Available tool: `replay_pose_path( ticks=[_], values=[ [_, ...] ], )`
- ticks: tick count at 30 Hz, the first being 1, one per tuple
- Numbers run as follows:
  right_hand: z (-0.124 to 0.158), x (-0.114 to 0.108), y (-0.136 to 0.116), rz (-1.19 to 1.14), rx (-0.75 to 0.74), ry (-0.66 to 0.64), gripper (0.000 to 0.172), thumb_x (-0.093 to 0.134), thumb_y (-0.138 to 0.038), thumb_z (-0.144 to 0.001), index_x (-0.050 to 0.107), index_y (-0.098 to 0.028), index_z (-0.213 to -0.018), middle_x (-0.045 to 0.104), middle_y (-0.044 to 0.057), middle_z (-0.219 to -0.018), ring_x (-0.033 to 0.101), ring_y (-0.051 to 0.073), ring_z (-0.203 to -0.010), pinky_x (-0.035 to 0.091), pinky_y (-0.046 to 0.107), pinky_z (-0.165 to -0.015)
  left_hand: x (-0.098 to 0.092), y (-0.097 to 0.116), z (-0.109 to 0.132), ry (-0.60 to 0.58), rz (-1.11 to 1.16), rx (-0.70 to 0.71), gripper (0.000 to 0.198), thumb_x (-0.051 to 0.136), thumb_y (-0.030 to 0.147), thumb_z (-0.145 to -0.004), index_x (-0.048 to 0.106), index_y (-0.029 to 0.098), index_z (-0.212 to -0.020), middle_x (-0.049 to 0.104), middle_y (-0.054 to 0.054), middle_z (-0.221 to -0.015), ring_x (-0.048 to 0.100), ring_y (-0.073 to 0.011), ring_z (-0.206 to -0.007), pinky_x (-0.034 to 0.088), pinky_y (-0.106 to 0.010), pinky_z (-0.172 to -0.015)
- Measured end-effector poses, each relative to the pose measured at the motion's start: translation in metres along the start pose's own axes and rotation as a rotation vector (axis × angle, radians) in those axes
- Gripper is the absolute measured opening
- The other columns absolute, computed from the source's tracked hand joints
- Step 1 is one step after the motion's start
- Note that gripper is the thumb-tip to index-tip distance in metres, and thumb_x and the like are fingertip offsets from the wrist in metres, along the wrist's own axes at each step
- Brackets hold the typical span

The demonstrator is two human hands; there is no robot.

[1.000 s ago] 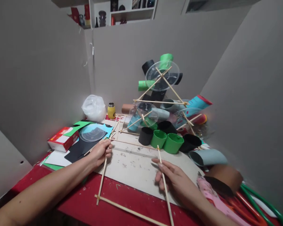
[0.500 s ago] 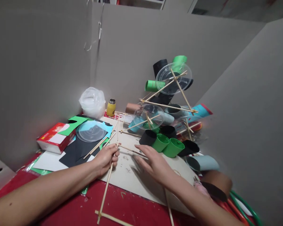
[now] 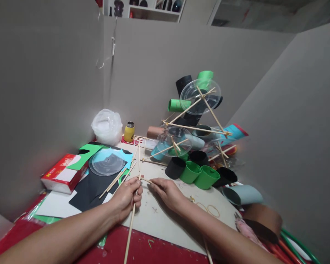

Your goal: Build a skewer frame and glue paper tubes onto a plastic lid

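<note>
Right now your left hand (image 3: 126,198) is closed around a long wooden stick (image 3: 131,223) that runs back toward you over the beige board (image 3: 165,220) on the red desk (image 3: 151,249). Your right hand (image 3: 166,192) pinches the near end of a thinner stick (image 3: 145,179) just beside the left fingertips. Beyond them stand two green paper cups (image 3: 199,175) and a clear lid (image 3: 107,162). Print on the red tissue box (image 3: 62,176) is too small to read.
</note>
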State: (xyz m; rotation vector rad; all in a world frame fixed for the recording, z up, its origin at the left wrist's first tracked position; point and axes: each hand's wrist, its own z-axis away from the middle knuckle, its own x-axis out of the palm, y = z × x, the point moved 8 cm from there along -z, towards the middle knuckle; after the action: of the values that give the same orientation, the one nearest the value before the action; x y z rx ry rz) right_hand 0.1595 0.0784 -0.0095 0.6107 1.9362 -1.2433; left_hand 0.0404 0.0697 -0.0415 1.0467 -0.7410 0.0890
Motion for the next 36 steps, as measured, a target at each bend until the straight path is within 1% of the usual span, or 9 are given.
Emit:
replay_pose_path(
  ticks=[4, 9, 12, 15, 18, 24, 27, 32, 36],
  values=[
    [0.0, 0.0, 0.002, -0.053, 0.011, -0.005, 0.026, 0.047, -0.025, -0.093, 0.071, -0.016, -0.087, 0.071, 0.007, -0.079, 0.06, 0.018, -0.071, 0.042, 0.027, -0.067, 0.0, 0.0, 0.0, 0.007, -0.02, 0.007, 0.01, 0.05, 0.02, -0.088, 0.048, 0.019, -0.098, 0.041, 0.008, -0.057, 0.026, -0.0037, -0.037, 0.022, -0.015, -0.037],
    [0.001, 0.0, 0.0, -0.08, -0.002, -0.042, 0.027, 0.047, -0.026, -0.093, 0.069, -0.016, -0.081, 0.066, 0.004, -0.072, 0.055, 0.015, -0.066, 0.04, 0.025, -0.064, 0.0, 0.004, -0.001, 0.033, -0.043, 0.082, 0.005, 0.05, 0.013, -0.087, 0.051, 0.015, -0.091, 0.053, 0.003, -0.07, 0.036, -0.0035, -0.04, 0.032, -0.016, -0.037],
    [0.001, 0.0, -0.001, -0.074, -0.008, -0.055, 0.029, 0.046, -0.025, -0.092, 0.065, -0.016, -0.074, 0.061, 0.001, -0.066, 0.05, 0.014, -0.062, 0.037, 0.024, -0.061, -0.003, 0.003, -0.002, 0.048, -0.035, 0.084, 0.009, 0.051, 0.008, -0.085, 0.054, 0.012, -0.092, 0.056, -0.001, -0.078, 0.041, -0.0026, -0.043, 0.029, -0.013, -0.036],
    [0.001, 0.0, 0.0, -0.08, -0.006, -0.061, 0.028, 0.046, -0.022, -0.091, 0.064, -0.016, -0.071, 0.057, 0.0, -0.063, 0.047, 0.013, -0.06, 0.035, 0.024, -0.06, -0.005, 0.003, -0.003, 0.044, -0.019, 0.069, 0.012, 0.053, 0.007, -0.084, 0.055, 0.01, -0.096, 0.057, -0.002, -0.08, 0.04, -0.0016, -0.043, 0.025, -0.011, -0.036],
    [0.001, -0.002, 0.0, -0.101, 0.003, -0.054, 0.026, 0.048, -0.019, -0.089, 0.063, -0.015, -0.068, 0.056, -0.001, -0.062, 0.045, 0.013, -0.059, 0.032, 0.024, -0.058, -0.005, 0.004, -0.003, 0.029, -0.012, 0.072, 0.011, 0.054, 0.007, -0.084, 0.055, 0.01, -0.095, 0.058, -0.003, -0.082, 0.039, -0.001, -0.044, 0.026, -0.011, -0.036],
    [-0.001, -0.01, 0.002, -0.145, 0.037, -0.018, 0.024, 0.053, -0.014, -0.086, 0.065, -0.015, -0.065, 0.053, -0.001, -0.057, 0.041, 0.012, -0.056, 0.028, 0.024, -0.056, -0.001, 0.007, -0.002, 0.036, -0.043, 0.06, 0.007, 0.057, 0.01, -0.084, 0.055, 0.009, -0.09, 0.054, -0.001, -0.074, 0.035, -0.0008, -0.044, 0.025, -0.011, -0.037],
    [-0.003, -0.011, 0.001, -0.155, 0.039, -0.008, 0.024, 0.054, -0.014, -0.085, 0.066, -0.014, -0.064, 0.052, -0.002, -0.055, 0.04, 0.012, -0.055, 0.027, 0.024, -0.055, 0.002, 0.007, -0.001, 0.027, -0.056, 0.047, 0.008, 0.06, 0.013, -0.084, 0.054, 0.01, -0.088, 0.052, 0.001, -0.07, 0.033, -0.0008, -0.043, 0.024, -0.011, -0.037],
    [-0.004, -0.012, 0.0, -0.161, 0.033, -0.014, 0.025, 0.053, -0.013, -0.085, 0.067, -0.015, -0.064, 0.052, -0.002, -0.054, 0.04, 0.011, -0.054, 0.028, 0.023, -0.054, 0.007, 0.006, 0.0, 0.008, -0.066, 0.05, 0.012, 0.062, 0.012, -0.081, 0.05, 0.013, -0.086, 0.052, 0.002, -0.069, 0.031, -0.0008, -0.042, 0.023, -0.011, -0.036],
    [-0.003, -0.012, -0.001, -0.156, 0.033, -0.021, 0.024, 0.053, -0.013, -0.086, 0.069, -0.015, -0.069, 0.055, -0.001, -0.057, 0.041, 0.011, -0.056, 0.029, 0.023, -0.054, 0.007, 0.006, 0.001, 0.014, -0.061, 0.053, 0.012, 0.06, 0.011, -0.082, 0.049, 0.014, -0.084, 0.052, 0.002, -0.069, 0.032, -0.0007, -0.042, 0.025, -0.01, -0.036]
  ],
)
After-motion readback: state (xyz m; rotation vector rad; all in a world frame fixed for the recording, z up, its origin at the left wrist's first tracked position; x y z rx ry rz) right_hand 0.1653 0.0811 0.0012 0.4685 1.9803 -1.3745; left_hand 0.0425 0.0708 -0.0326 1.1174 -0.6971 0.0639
